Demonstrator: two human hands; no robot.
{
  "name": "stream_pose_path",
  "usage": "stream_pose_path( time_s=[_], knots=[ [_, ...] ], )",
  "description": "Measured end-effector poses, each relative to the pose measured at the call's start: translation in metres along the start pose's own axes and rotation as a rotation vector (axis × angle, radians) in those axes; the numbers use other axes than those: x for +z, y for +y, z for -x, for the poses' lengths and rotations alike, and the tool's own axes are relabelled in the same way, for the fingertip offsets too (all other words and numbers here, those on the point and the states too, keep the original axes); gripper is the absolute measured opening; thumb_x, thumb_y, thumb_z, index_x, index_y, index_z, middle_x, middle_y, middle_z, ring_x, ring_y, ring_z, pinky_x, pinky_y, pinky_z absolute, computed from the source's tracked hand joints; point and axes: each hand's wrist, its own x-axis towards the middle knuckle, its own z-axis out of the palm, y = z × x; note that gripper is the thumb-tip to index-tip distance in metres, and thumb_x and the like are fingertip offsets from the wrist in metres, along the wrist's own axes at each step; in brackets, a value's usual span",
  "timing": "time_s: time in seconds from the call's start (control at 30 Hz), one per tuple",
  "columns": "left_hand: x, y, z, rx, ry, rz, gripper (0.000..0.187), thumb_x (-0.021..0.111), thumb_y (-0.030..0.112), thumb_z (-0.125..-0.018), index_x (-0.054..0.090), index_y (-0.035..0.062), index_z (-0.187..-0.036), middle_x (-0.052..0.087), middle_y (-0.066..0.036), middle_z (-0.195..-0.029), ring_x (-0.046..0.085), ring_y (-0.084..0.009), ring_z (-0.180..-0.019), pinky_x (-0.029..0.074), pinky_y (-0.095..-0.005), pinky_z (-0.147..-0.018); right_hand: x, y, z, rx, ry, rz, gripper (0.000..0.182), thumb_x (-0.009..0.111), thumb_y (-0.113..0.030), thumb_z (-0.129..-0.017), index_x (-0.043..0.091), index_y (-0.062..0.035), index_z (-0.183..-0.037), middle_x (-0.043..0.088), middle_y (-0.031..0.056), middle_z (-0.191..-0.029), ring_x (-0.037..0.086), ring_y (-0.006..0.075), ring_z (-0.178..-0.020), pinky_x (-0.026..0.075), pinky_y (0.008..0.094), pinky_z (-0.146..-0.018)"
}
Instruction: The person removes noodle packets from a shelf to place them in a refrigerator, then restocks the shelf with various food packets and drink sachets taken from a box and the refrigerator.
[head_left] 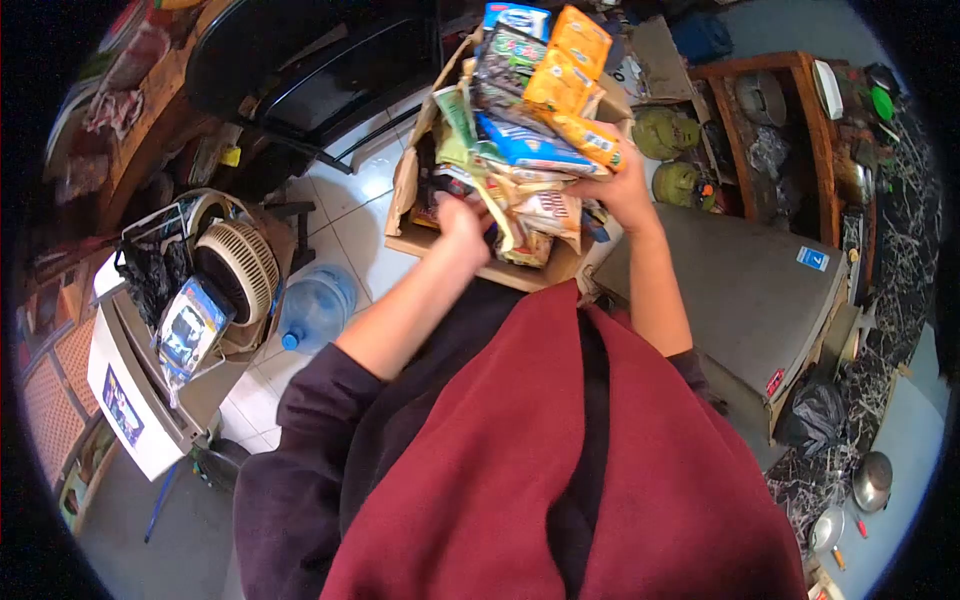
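Note:
A cardboard box (408, 200) full of packets and sachets is in front of me at the top centre. My left hand (462, 225) reaches into its left side, fingers partly hidden among the packets. On the right, my right hand (622, 182) is closed round the edge of a bunch of packets. Yellow sachets (568, 75), a blue packet (535, 145) and a dark packet (508, 70) lie at the top of that bunch. Beige packets (545, 208) show between my hands.
A grey flat-topped appliance (735, 290) stands to the right, below green gas cylinders (675, 185). On the tiled floor at left is a blue water bottle (318, 308), beside a beige fan (238, 268). Pans (872, 480) sit at the far right.

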Motion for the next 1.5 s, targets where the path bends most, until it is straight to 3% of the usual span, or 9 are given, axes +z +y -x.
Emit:
stream_pose_path(
  time_s=[0.13, 0.33, 0.67, 1.07, 1.23, 1.3, 1.33, 1.43, 1.5],
  knots=[
    [-0.011, 0.002, -0.035, -0.087, -0.201, -0.319, 0.026, 0.039, 0.030, -0.088, 0.058, 0.0150, -0.095, 0.062, 0.000, -0.088, 0.057, -0.0094, -0.075, 0.046, -0.0282, -0.064, 0.007, -0.005, -0.002, 0.041, 0.003, -0.108, 0.068, 0.075, 0.005, -0.048, 0.050, -0.0008, -0.112, 0.055, 0.0038, -0.106, 0.049, 0.0119, -0.099, 0.039, 0.0269, -0.088],
    [-0.002, 0.014, -0.047, -0.038, -0.272, -0.621, 0.021, 0.048, 0.028, -0.085, 0.057, 0.0135, -0.097, 0.061, -0.002, -0.091, 0.058, -0.0121, -0.079, 0.048, -0.0318, -0.064, 0.008, -0.004, -0.001, -0.056, -0.028, 0.044, 0.068, 0.074, 0.001, -0.047, 0.054, -0.0040, -0.111, 0.053, 0.0081, -0.117, 0.042, 0.0204, -0.115, 0.023, 0.0322, -0.101],
    [-0.009, 0.025, -0.057, 0.032, -0.408, -0.817, 0.022, 0.058, 0.026, -0.080, 0.056, 0.0152, -0.099, 0.060, -0.002, -0.092, 0.058, -0.0158, -0.078, 0.047, -0.0319, -0.061, 0.010, -0.011, 0.003, -0.018, 0.012, 0.077, 0.065, 0.074, 0.000, -0.050, 0.053, -0.0039, -0.111, 0.056, 0.0073, -0.110, 0.047, 0.0165, -0.106, 0.033, 0.0294, -0.094],
    [0.023, 0.047, -0.039, -0.035, -0.376, -0.832, 0.023, 0.040, 0.028, -0.089, 0.053, 0.0152, -0.103, 0.061, -0.002, -0.095, 0.059, -0.0141, -0.080, 0.051, -0.0306, -0.064, -0.012, 0.006, -0.032, 0.106, -0.010, -0.099, 0.080, 0.079, -0.013, -0.046, 0.047, 0.0034, -0.118, 0.057, 0.0133, -0.106, 0.054, 0.0183, -0.093, 0.040, 0.0271, -0.085],
    [-0.019, 0.050, -0.019, -0.247, -0.564, -0.905, 0.029, 0.039, 0.016, -0.090, 0.046, 0.0110, -0.118, 0.054, -0.009, -0.111, 0.055, -0.0189, -0.097, 0.049, -0.0314, -0.079, 0.027, 0.007, 0.012, -0.004, 0.115, 0.306, 0.069, 0.077, -0.008, -0.045, 0.056, -0.0086, -0.111, 0.055, 0.0092, -0.113, 0.049, 0.0179, -0.106, 0.037, 0.0323, -0.093],
    [-0.046, 0.080, 0.003, -0.109, -0.849, -1.556, 0.037, 0.047, 0.009, -0.086, 0.042, 0.0065, -0.123, 0.049, -0.010, -0.118, 0.049, -0.0169, -0.103, 0.040, -0.0285, -0.089, 0.052, -0.004, 0.040, -0.045, 0.067, 0.354, 0.060, 0.075, -0.015, -0.049, 0.059, -0.0149, -0.107, 0.052, 0.0060, -0.119, 0.047, 0.0251, -0.112, 0.035, 0.0370, -0.096],
    [-0.054, 0.092, 0.015, 0.414, -1.175, -1.626, 0.036, 0.048, 0.013, -0.087, 0.042, 0.0042, -0.122, 0.048, -0.007, -0.120, 0.048, -0.0175, -0.103, 0.039, -0.0306, -0.090, 0.064, -0.016, 0.051, -0.120, 0.130, 0.464, 0.053, 0.072, -0.016, -0.053, 0.060, -0.0173, -0.105, 0.054, 0.0064, -0.117, 0.046, 0.0277, -0.112, 0.036, 0.0378, -0.096],
    [-0.035, 0.145, 0.070, 0.477, -0.839, -2.346, 0.022, 0.057, 0.023, -0.080, 0.060, 0.0062, -0.094, 0.061, -0.017, -0.085, 0.059, -0.0288, -0.083, 0.045, -0.0339, -0.074, 0.096, -0.019, 0.066, -0.215, 0.208, 0.566, 0.054, 0.066, -0.010, -0.054, 0.058, -0.0185, -0.106, 0.051, 0.0050, -0.118, 0.044, 0.0301, -0.113, 0.038, 0.0395, -0.093],
    [-0.010, 0.158, 0.102, 0.344, -0.641, -2.302, 0.025, 0.062, 0.027, -0.073, 0.060, 0.0031, -0.066, 0.056, -0.011, -0.055, 0.058, -0.0287, -0.057, 0.045, -0.0351, -0.057, 0.106, -0.025, 0.068, -0.168, 0.180, 0.556, 0.055, 0.066, -0.009, -0.054, 0.056, -0.0174, -0.107, 0.049, 0.0053, -0.120, 0.044, 0.0316, -0.113, 0.039, 0.0402, -0.093]
  ],
)
